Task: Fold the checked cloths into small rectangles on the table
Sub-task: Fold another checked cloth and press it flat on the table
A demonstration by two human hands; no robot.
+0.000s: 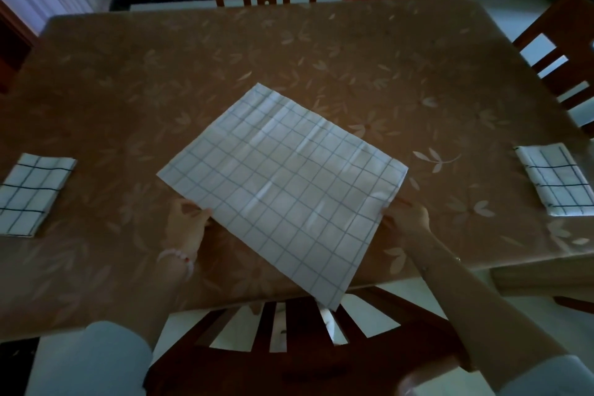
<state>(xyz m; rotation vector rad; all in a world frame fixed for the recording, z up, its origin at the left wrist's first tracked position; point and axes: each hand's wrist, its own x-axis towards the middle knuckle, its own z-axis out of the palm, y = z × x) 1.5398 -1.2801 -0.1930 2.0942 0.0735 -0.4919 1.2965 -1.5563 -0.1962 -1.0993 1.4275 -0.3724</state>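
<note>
Head view: pinches the left edge of the open checked cloth (283,190) with the left hand (188,225), thumb and fingers closed on it; grips the right edge with the right hand (409,217). Spread askew on the table (321,51), near corner overhanging. Flanked by left folded cloth (32,194) and right folded cloth (554,180).

- Left sleeve (112,354): plain pale blue-grey fabric at the near left, ending well short of the wrist.
- Right sleeve (553,376): the same pale blue-grey, at the near right corner.
- Bracelet (178,259) on the left wrist: round pale pink beads with a small red one.
- Left hand (188,225) and right hand (409,219): bare.
- Small pale glint (457,259) at the right wrist, too small to tell.
</note>
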